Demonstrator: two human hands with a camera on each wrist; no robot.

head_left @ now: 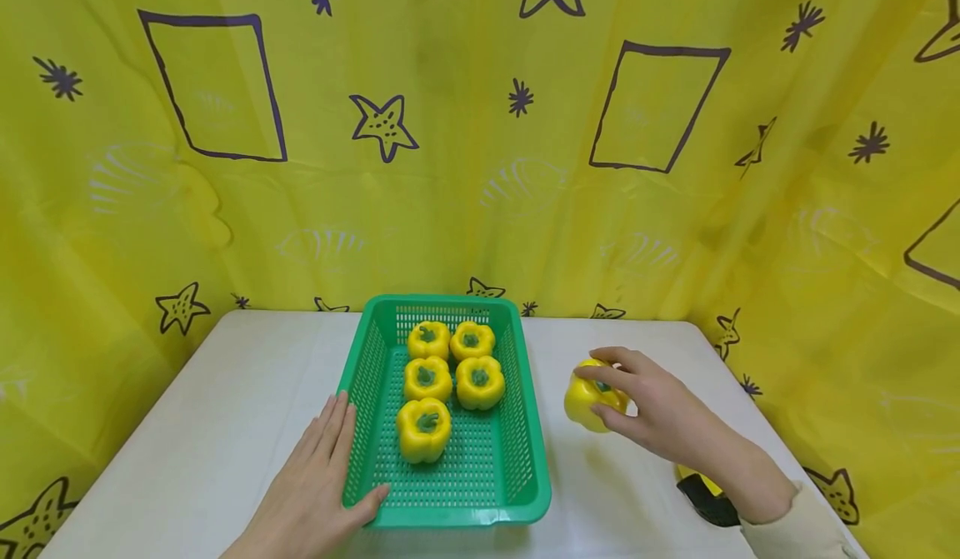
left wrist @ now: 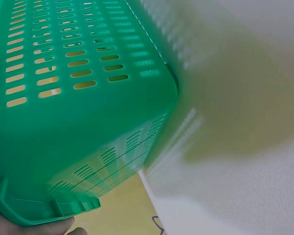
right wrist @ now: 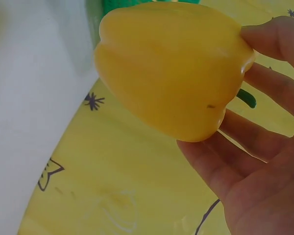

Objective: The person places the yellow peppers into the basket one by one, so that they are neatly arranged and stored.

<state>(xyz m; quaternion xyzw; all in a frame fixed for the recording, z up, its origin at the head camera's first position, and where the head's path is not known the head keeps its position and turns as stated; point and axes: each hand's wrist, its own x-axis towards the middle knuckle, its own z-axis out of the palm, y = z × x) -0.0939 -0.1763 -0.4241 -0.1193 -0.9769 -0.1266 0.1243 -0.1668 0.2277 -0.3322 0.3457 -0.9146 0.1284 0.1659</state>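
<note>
My right hand holds a yellow bell pepper above the table, right of a green perforated basket. Thumb and fingertips grip the pepper around its stem end, and the green stem points back toward the palm. My left hand lies along the basket's left side with fairly straight fingers, its thumb over the near left corner of the rim. Inside the basket, several yellow bell peppers stand stem up in two columns, the left one reaching nearer to me. Bare basket floor shows at the near right.
A white table carries the basket. Behind it and on both sides hangs a yellow curtain with drawn stars and frames. Under my right forearm, a black and yellow object shows partly at the table's right side.
</note>
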